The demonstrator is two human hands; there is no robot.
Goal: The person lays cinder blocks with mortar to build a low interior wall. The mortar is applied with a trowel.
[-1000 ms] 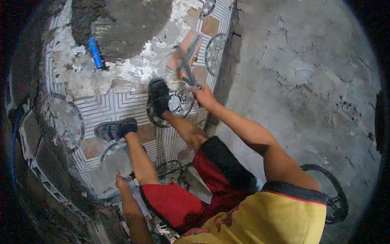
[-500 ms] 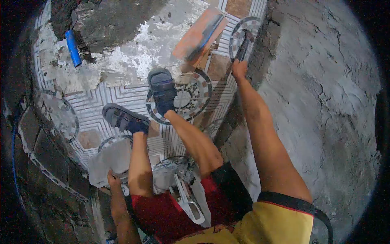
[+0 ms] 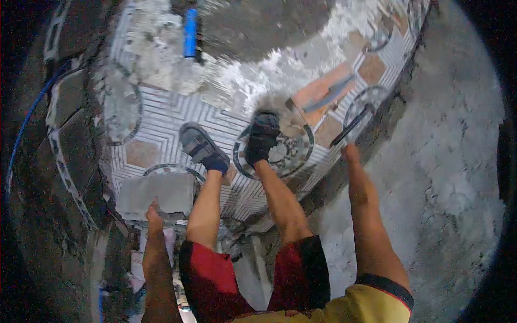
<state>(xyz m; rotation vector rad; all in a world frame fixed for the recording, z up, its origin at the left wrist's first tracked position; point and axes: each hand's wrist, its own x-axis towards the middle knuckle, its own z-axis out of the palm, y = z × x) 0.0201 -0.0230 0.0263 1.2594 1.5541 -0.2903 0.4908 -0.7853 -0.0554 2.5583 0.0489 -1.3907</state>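
Observation:
My left hand [image 3: 154, 216] clasps the near edge of a flat grey slab [image 3: 159, 195] that lies on the patterned tile floor [image 3: 161, 116]. My right hand [image 3: 351, 154] is stretched out low by the wall, just short of a dark thin tool [image 3: 353, 126] lying on the tiles. Whether its fingers touch the tool's near end is unclear. An orange float [image 3: 322, 94] with a grey handle lies just beyond the tool. My two sandalled feet, left [image 3: 202, 146] and right [image 3: 263, 135], stand on the tiles between my hands.
A dark mortar heap [image 3: 264, 21] with a pale cement smear fills the far floor, and a blue pipe piece [image 3: 190, 32] lies at its left. A rough plastered wall [image 3: 447, 177] rises on the right. A blue hose [image 3: 29, 116] curves along the dark left edge.
My right hand has drawn back from the dark tool, which now lies on the tiles. The view has swung, so the float and feet sit further right. The left hand stays on the slab.

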